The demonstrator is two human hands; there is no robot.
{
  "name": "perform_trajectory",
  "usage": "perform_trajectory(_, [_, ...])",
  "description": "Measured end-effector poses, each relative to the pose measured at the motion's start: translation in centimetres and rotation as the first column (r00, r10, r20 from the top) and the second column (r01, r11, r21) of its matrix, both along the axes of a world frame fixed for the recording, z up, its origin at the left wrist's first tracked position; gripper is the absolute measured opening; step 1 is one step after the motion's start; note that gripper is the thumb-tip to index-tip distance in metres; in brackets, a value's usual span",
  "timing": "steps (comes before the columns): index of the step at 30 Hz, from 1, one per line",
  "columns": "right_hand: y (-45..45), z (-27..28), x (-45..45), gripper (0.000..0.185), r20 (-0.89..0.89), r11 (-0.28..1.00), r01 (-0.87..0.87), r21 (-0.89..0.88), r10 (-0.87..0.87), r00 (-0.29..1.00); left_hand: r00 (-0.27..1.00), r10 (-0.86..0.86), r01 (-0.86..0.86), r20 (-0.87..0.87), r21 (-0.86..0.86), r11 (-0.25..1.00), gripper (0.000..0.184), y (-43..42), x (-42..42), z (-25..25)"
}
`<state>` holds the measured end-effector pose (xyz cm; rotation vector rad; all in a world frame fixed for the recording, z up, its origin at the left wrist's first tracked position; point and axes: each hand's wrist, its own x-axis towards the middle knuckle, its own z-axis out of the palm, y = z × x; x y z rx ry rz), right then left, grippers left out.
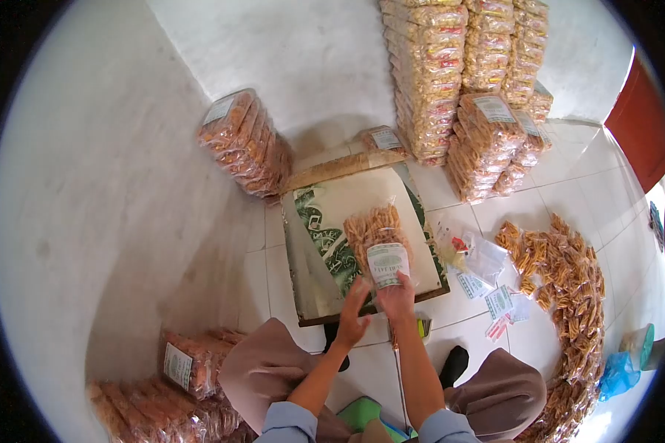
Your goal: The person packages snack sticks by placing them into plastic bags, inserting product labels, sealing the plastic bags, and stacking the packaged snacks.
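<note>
A clear plastic bag of brown stick-shaped snacks [361,230] lies on a low table [421,260] in front of me. On the bag's near part is a white label [388,263] with green print. My right hand [397,299] grips the bag's near end, its thumb over the label's lower edge. My left hand [353,316] is just to the left of that end, fingers stretched and thumb apart, holding nothing. Whether its fingertips touch the bag I cannot tell.
Loose labels [499,301] and plastic sleeves [486,260] lie on the tiles to the right. Beyond them curves a row of unlabelled snack bags [578,295]. Bag stacks stand at the back left [244,144], back right [488,140] and near left [188,365]. A blue plastic bag [619,375] lies far right.
</note>
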<state>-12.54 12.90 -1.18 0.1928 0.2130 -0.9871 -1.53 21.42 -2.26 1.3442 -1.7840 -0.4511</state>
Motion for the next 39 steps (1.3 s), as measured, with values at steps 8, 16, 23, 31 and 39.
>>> perform_trajectory(8, [-0.7, -2.1, -1.1, 0.040, -0.437, 0.984, -0.177, -0.029, 0.147, 0.887, 0.846, 0.392, -0.383, -0.362, 0.099, 0.919, 0.046, -10.0, 1.1, -1.6])
perform_trajectory(16, [-2.9, -3.0, 0.3, 0.038, -0.495, 0.977, -0.145, -0.157, 0.049, 0.868, 0.887, 0.349, -0.322, -0.302, 0.137, 0.937, 0.040, -10.5, 0.9, -1.0])
perform_trajectory(23, [-3.0, -2.9, -2.2, 0.036, -0.499, 0.956, -0.255, -0.143, 0.153, 0.853, 0.864, 0.387, -0.329, -0.323, 0.219, 0.918, 0.039, -11.0, 3.3, -4.0])
perform_trajectory(31, [-3.5, -2.9, -2.4, 0.038, -0.564, 0.943, -0.320, -0.092, 0.216, 0.797, 0.883, 0.384, -0.323, -0.270, 0.245, 0.914, 0.036, -12.9, 4.1, -2.1])
perform_trajectory(39, [-2.8, -1.8, -2.7, 0.042, -0.479, 0.951, -0.229, -0.207, 0.106, 0.871, 0.866, 0.386, -0.341, -0.318, 0.188, 0.921, 0.034, -12.5, 3.9, -2.6])
